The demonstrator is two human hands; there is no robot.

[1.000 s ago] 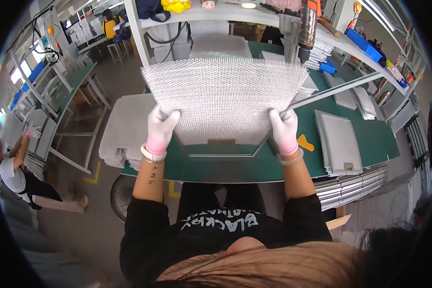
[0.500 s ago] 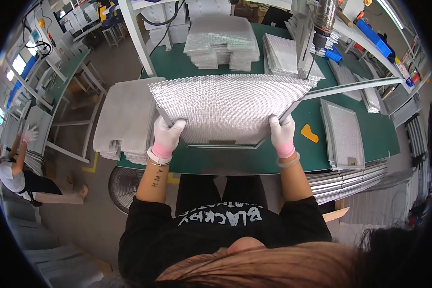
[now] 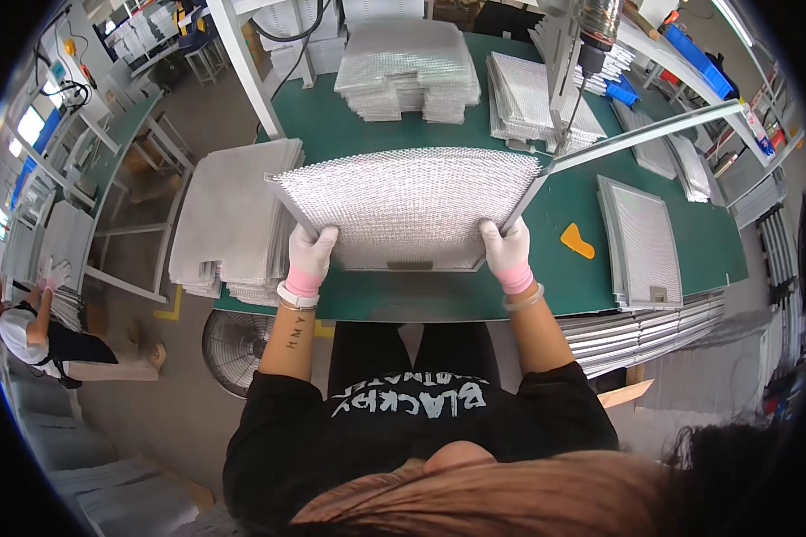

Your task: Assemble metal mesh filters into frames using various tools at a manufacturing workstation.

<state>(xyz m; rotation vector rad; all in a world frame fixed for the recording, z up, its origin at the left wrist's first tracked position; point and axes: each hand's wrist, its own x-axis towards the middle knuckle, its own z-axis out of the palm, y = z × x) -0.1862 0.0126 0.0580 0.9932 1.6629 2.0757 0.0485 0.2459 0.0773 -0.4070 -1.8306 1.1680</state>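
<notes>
the mesh sheet [image 3: 412, 201] is tilted over the counter [image 3: 403, 307], its sides and near edge seemingly within the frame [image 3: 295, 208]; its far edge bows free, so the fit looks unfinished. the left grip [image 3: 311, 255] and right grip [image 3: 508, 251] are closed on its opposite sides, thumbs uppermost.

A tilted silvery mesh sheet [image 3: 407, 204] bows between grey frame bars [image 3: 524, 204].

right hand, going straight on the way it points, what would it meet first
The right hand would first meet the mesh panel it holds, which is across its way. Past that, the stack of mesh sheets farther back on the green table looks roughly in line, though depth is unclear.
</notes>
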